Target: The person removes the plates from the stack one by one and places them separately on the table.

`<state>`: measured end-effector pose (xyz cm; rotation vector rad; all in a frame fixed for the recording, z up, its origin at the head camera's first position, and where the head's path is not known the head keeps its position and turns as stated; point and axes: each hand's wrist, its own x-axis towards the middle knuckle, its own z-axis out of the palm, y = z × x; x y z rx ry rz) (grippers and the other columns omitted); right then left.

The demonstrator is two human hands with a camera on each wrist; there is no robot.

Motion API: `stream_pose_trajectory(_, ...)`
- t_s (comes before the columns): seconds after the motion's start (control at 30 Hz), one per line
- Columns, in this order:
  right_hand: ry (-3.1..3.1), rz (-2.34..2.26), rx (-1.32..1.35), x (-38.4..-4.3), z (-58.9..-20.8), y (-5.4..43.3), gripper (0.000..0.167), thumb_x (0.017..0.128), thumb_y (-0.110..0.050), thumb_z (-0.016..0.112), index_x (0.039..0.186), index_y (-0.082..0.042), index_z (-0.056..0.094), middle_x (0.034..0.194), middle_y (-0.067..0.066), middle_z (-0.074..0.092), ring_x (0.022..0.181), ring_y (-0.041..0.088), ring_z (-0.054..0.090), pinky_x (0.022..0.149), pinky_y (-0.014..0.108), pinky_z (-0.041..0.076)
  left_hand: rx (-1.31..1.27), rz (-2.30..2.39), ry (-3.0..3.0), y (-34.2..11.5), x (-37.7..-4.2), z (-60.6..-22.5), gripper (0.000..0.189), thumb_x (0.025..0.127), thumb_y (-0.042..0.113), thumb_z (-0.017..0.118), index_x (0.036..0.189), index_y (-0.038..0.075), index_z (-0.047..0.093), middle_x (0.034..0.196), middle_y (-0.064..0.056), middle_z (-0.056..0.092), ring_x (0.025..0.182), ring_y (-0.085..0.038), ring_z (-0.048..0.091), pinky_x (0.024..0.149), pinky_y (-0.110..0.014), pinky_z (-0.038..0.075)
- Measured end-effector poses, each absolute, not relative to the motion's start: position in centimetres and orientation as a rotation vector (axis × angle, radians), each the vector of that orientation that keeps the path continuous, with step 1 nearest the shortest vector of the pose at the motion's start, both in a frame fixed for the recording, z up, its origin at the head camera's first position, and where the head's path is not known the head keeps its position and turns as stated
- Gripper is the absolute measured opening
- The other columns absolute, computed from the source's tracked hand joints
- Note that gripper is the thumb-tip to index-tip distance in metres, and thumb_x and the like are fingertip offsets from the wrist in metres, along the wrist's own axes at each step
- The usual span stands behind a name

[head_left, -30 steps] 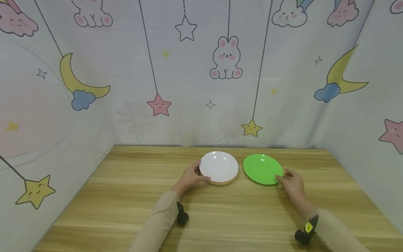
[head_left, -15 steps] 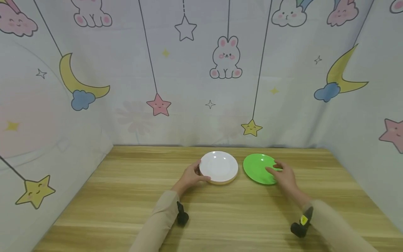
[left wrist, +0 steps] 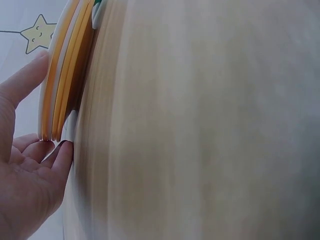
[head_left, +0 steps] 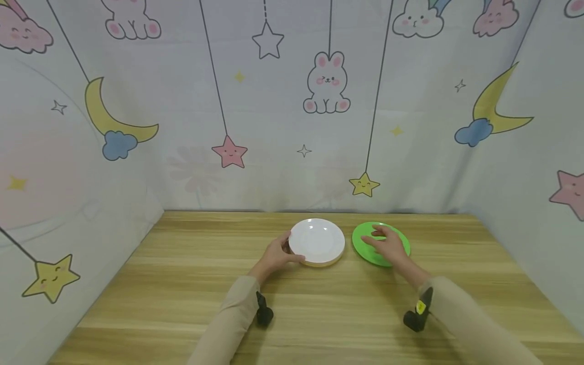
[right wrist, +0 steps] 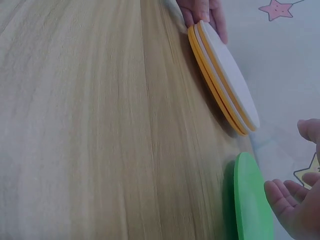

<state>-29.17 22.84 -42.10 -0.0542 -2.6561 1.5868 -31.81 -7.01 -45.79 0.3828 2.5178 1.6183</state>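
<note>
A stack of round plates with a white one (head_left: 317,241) on top stands at the table's back. In the left wrist view, the stack's edges (left wrist: 70,65) alternate between white and orange. My left hand (head_left: 274,257) grips its left side, thumb at the near rim and fingers round the edge. To the right lies a single green plate (head_left: 362,248), flat on the table. My right hand (head_left: 389,247) hovers over it with relaxed fingers spread, holding nothing. The right wrist view shows that hand (right wrist: 302,210) apart from the green plate's surface (right wrist: 250,200).
The wooden table (head_left: 182,304) ends at a back wall of printed cloth (head_left: 283,111) with stars, moons and rabbits. Cloth sides (head_left: 68,167) also bound it left and right. Each wrist carries a small black camera mount (head_left: 263,312).
My right hand has moved left from the green plate's right rim to above its middle, rising off it. My left hand and both sets of plates have stayed put.
</note>
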Motion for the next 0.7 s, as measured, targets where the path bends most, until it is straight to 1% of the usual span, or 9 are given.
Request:
stream_pose_trajectory(0.13, -2.693, 1.566, -0.020, -29.6, -42.2, 21.9, 0.066, 0.085, -0.028, 0.064, 0.133, 0.007, 0.036, 0.125, 0.028, 0.045, 0.111, 0.038, 0.049, 0.076, 0.033, 0.054, 0.394, 1.635, 2.503, -6.9, -31.8, -45.7, 0.088, 0.070, 0.015, 0.079, 0.138, -0.007, 0.028, 0.141, -0.021, 0.033, 0.128, -0.030, 0.035, 0.104, -0.038, 0.034)
stream_pose_trajectory(0.17, -2.698, 1.567, -0.012, -29.6, -42.3, 21.7, 0.065, 0.084, -0.027, 0.064, 0.133, 0.007, 0.036, 0.125, 0.028, 0.046, 0.111, 0.038, 0.049, 0.076, 0.033, 0.054, 0.396, 1.636, 2.507, -7.0, -32.1, -46.2, 0.089, 0.069, 0.017, 0.080, 0.139, -0.006, 0.028, 0.142, -0.020, 0.033, 0.128, -0.030, 0.036, 0.103, -0.038, 0.035)
stream_pose_trajectory(0.33, -2.726, 1.557, 0.010, -29.9, -42.4, 20.5, 0.062, 0.084, -0.022, 0.065, 0.132, 0.006, 0.038, 0.124, 0.027, 0.047, 0.112, 0.038, 0.048, 0.078, 0.036, 0.054, 0.389, 1.645, 2.501, -7.0, -32.1, -46.2, 0.090, 0.068, 0.016, 0.080, 0.138, -0.007, 0.028, 0.141, -0.021, 0.033, 0.127, -0.030, 0.036, 0.103, -0.038, 0.035)
stream_pose_trajectory(0.47, -2.746, 1.507, 0.041, -30.2, -42.7, 19.6, 0.063, 0.083, -0.023, 0.065, 0.131, 0.007, 0.039, 0.123, 0.027, 0.049, 0.110, 0.039, 0.050, 0.084, 0.040, 0.051, 0.381, 1.634, 2.509, -6.9, -32.1, -46.2, 0.091, 0.068, 0.017, 0.080, 0.139, -0.006, 0.028, 0.142, -0.020, 0.033, 0.128, -0.029, 0.036, 0.104, -0.037, 0.034)
stream_pose_trajectory(0.57, -2.754, 1.499, 0.056, -30.4, -43.1, 19.1, 0.064, 0.081, -0.023, 0.067, 0.131, 0.007, 0.040, 0.123, 0.026, 0.049, 0.108, 0.039, 0.052, 0.086, 0.041, 0.049, 0.374, 1.628, 2.511, -7.0, -32.1, -46.2, 0.091, 0.068, 0.017, 0.080, 0.139, -0.006, 0.028, 0.142, -0.019, 0.033, 0.128, -0.029, 0.036, 0.104, -0.037, 0.034)
stream_pose_trajectory(0.7, -2.746, 1.508, 0.064, -30.7, -43.6, 18.5, 0.065, 0.079, -0.021, 0.069, 0.129, 0.008, 0.041, 0.122, 0.027, 0.049, 0.107, 0.039, 0.052, 0.084, 0.041, 0.050, 0.366, 1.632, 2.506, -7.0, -32.1, -46.2, 0.091, 0.068, 0.018, 0.080, 0.139, -0.006, 0.027, 0.142, -0.019, 0.033, 0.128, -0.029, 0.036, 0.104, -0.037, 0.034)
